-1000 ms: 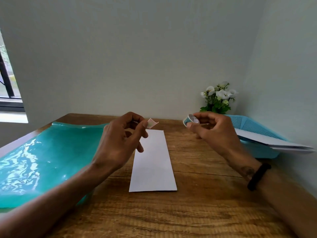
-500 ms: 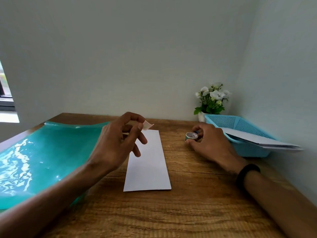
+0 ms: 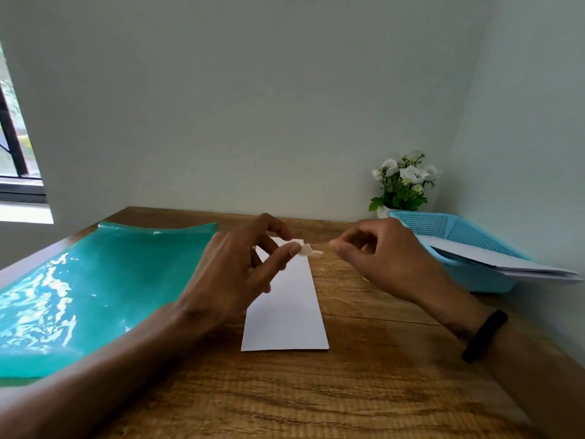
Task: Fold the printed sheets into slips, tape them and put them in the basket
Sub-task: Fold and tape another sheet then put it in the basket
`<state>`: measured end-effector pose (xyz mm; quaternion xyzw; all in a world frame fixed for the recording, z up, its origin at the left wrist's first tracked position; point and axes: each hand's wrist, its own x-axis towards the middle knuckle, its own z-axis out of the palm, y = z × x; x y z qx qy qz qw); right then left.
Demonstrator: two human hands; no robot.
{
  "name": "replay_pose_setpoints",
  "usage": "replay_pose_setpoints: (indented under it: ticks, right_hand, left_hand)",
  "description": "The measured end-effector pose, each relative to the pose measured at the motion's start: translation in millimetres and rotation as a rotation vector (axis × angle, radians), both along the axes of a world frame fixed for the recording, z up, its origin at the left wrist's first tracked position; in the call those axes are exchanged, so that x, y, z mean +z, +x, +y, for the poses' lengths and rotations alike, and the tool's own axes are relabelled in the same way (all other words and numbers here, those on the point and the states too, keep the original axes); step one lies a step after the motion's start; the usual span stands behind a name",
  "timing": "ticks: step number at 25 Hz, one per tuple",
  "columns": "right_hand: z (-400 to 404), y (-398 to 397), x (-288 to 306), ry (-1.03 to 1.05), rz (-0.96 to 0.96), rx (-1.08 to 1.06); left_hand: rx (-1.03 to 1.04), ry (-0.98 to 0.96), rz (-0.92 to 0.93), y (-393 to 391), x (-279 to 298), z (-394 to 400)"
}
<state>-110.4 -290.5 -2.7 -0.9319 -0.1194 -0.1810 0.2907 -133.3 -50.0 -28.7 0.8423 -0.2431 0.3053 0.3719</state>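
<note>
A long white folded slip lies flat on the wooden table, running away from me. Above its far end my left hand pinches a small crumpled piece of tape between thumb and forefinger. My right hand hovers just to the right, fingers curled and tips together, very close to the tape's free end; whether they touch it I cannot tell. The blue mesh basket stands at the right and holds white sheets that stick out over its rim. No tape roll is in sight.
A shiny teal mat covers the table's left side. A small pot of white flowers stands in the back corner behind the basket. Walls close off the back and right. A black band circles my right wrist.
My right hand set the tape roll down on the table near the basket, then rose and moved left toward the tape piece. My left hand kept its pinch on the tape.
</note>
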Motion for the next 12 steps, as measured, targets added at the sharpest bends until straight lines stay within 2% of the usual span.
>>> replay_pose_setpoints:
  ticks: [2,4,6,12]
  right_hand:
    - [14.4,-11.1,2.9,0.419,0.318,0.272]
    - [20.1,-17.2,2.0,0.593,0.561,0.44]
    - [18.6,-17.2,1.1,0.662,0.636,0.513]
    - [9.6,-10.0,0.5,0.848,0.715,0.5]
  left_hand:
    - [-0.006,0.06,-0.03,-2.6,0.9,-0.2]
    - [-0.03,0.072,-0.046,-2.8,1.0,0.3]
    - [-0.04,0.085,-0.06,-1.2,0.7,1.5]
    - [-0.042,0.076,-0.092,5.8,0.7,8.5]
